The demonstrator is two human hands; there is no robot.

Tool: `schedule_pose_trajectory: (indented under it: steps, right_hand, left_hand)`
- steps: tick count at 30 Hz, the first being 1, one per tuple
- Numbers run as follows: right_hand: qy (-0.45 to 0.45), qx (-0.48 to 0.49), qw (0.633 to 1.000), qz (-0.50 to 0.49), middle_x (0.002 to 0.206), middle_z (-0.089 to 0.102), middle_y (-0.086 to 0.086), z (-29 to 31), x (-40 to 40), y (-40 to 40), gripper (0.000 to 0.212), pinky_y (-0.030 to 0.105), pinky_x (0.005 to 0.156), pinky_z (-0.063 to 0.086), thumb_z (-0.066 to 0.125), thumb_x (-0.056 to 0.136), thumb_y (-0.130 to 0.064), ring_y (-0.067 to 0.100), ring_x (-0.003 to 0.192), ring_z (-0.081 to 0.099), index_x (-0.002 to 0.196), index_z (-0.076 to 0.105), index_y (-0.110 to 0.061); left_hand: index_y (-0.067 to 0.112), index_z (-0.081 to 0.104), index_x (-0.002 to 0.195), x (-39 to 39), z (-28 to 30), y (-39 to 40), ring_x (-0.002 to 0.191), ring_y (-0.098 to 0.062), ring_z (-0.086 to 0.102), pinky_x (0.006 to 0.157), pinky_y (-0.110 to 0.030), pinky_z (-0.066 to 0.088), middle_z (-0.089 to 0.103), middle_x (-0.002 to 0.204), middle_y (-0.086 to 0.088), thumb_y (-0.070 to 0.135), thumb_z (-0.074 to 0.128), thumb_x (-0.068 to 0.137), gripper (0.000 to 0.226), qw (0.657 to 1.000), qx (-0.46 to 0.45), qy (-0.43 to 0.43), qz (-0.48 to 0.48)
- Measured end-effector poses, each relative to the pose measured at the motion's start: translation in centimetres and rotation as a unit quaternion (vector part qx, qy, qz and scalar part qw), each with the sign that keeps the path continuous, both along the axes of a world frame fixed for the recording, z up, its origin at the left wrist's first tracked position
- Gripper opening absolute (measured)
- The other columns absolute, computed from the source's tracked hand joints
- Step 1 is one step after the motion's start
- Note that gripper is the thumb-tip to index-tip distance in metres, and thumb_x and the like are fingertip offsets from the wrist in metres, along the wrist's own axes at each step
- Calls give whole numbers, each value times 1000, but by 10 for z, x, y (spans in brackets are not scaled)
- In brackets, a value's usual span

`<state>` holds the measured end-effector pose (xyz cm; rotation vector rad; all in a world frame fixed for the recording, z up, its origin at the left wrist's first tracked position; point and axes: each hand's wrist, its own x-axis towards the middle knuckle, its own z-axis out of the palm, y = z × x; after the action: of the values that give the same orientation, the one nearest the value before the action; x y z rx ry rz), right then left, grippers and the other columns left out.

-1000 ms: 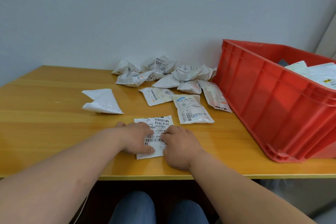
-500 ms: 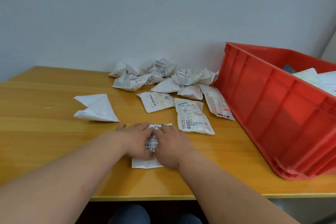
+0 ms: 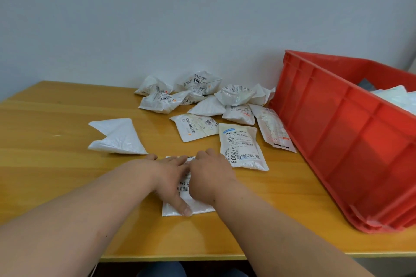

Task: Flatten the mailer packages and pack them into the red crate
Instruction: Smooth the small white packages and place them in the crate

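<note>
Together, hands (image 3: 191,180) (seemingly flat) press mailer (image 3: 198,207).

Both bare forearms reach forward and converge, the left hand (image 3: 171,177) lying palm down with fingers extended and thumb stretched toward the body, the right hand (image 3: 210,177) palm down just beside it, fingers touching.
</note>
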<state>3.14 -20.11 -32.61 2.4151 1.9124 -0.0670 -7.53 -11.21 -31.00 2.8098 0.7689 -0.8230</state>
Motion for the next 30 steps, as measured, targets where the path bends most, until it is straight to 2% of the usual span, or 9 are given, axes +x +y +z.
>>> schedule_pose_trajectory:
  steps: [4,8,11,13,15,18,22,27,30]
  right_hand:
    - [-7,-12,1000,-4,129,52,4,-9,6,-3,37,42,110,28,45,94,-30,27,125,43,127,54,-16]
    - [-30,-20,999,-17,142,47,4,-7,18,-1,45,51,122,7,41,97,-36,26,138,34,137,49,-17]
    - [-5,-10,999,-50,162,20,5,-6,36,-1,53,53,122,1,33,102,-42,26,151,10,151,34,-21]
    - [8,-43,998,-55,166,8,3,-9,44,-3,56,52,122,-1,26,104,-46,26,153,1,156,21,-28]
    - [8,-57,997,-60,163,19,2,-11,47,-3,55,52,122,3,25,103,-47,26,151,11,155,22,-30]
    - [-3,-24,997,-70,138,48,3,-3,42,1,45,49,113,23,37,96,-44,28,131,37,134,47,-22]
    - [-3,46,997,-56,126,50,5,8,37,19,33,43,106,30,45,93,-36,28,121,42,119,53,-17]
    - [29,54,998,-30,128,48,4,18,36,65,37,43,104,28,49,89,-22,29,122,42,126,53,-19]
    - [44,66,997,-17,130,48,4,25,35,96,38,45,107,27,46,91,-23,28,124,41,128,54,-20]
  left_hand:
    - [34,-9,155,2,0,3,151,-14,-6,117,-57,-2,-15,163,12,81,61,68,121,1000,0,-2,13]
    - [30,-6,156,9,4,7,150,-14,-9,118,-56,-4,-16,162,13,77,62,71,119,1000,0,-8,16]
    - [29,-9,155,14,1,10,150,-15,-11,118,-57,-5,-19,161,13,84,53,72,117,1000,-4,1,11]
    - [29,-8,155,16,-4,10,151,-15,-9,118,-55,0,-18,162,12,85,40,78,107,1000,13,2,10]
    - [30,-6,156,18,-7,10,151,-16,-2,117,-51,6,-15,163,12,83,37,81,102,999,44,-2,0]
    - [31,10,156,22,-4,12,148,-20,15,113,-49,13,-1,164,11,86,40,76,101,998,66,-13,-7]
    - [33,32,149,31,6,26,142,-20,27,112,-48,18,16,160,6,72,37,89,72,987,102,-114,53]
    - [28,26,151,40,12,71,145,-24,22,112,-45,27,-3,162,2,50,50,95,65,946,102,-235,197]
    - [20,33,147,48,11,101,141,-25,32,98,-38,41,-19,162,2,41,53,95,60,931,71,-264,240]
